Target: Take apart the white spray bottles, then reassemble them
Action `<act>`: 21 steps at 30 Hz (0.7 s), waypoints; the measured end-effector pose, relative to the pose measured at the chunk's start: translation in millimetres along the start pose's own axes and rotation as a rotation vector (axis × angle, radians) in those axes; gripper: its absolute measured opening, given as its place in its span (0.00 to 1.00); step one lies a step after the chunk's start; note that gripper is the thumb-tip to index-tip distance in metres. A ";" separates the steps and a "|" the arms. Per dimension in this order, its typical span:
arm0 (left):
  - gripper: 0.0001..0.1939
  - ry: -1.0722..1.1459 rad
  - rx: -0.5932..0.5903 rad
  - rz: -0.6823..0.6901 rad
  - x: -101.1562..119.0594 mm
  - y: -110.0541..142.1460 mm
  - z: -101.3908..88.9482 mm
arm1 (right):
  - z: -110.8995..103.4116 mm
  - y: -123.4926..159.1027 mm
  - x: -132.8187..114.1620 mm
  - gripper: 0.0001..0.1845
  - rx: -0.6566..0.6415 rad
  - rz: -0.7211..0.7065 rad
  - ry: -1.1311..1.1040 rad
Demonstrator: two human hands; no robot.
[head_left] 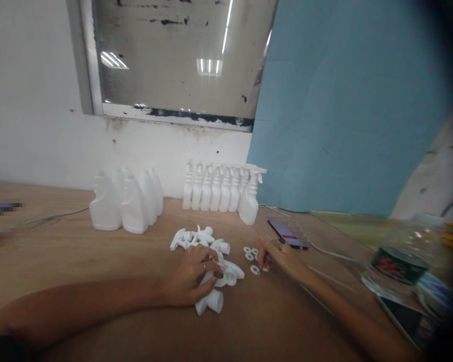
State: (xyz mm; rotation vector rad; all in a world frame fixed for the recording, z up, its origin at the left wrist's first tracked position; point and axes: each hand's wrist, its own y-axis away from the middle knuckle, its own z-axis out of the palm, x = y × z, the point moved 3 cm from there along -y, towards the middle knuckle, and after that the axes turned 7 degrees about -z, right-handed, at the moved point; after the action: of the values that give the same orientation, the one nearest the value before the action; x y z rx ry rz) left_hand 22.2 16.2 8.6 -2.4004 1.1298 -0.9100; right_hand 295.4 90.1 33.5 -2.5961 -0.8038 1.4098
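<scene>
My left hand (192, 275) rests on a pile of white spray-trigger heads (207, 251) in the middle of the wooden table, its fingers curled round one head (210, 300) at the near edge of the pile. My right hand (281, 255) reaches over a few small white rings (251, 255) to the right of the pile, fingertips pinched down at them. Behind stand open white bottles (124, 201) at the left and a row of bottles with triggers fitted (226, 190).
A phone (288, 234) with a cable lies just beyond my right hand. A clear jar with a dark label (398, 261) and a tablet (407, 314) sit at the right. A blue sheet (347, 110) and a window back the table (98, 332).
</scene>
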 end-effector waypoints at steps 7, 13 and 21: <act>0.12 -0.070 0.002 0.077 -2.6 -2.2 -2.6 | -2.0 -1.0 6.0 0.42 0.026 -0.024 0.076; 0.15 -0.168 0.017 0.164 -11.1 -4.6 -9.4 | -3.3 0.2 4.1 0.43 0.051 -0.036 0.195; 0.34 -0.404 -0.049 -0.039 -41.0 -7.0 -10.0 | -4.9 0.6 2.9 0.41 0.074 -0.058 0.236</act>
State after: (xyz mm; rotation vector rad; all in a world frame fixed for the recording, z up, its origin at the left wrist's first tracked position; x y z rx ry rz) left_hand -0.3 52.1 3.1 -2.4992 0.9605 -0.3807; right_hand 300.9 91.9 33.9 -2.5948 -0.7713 1.0699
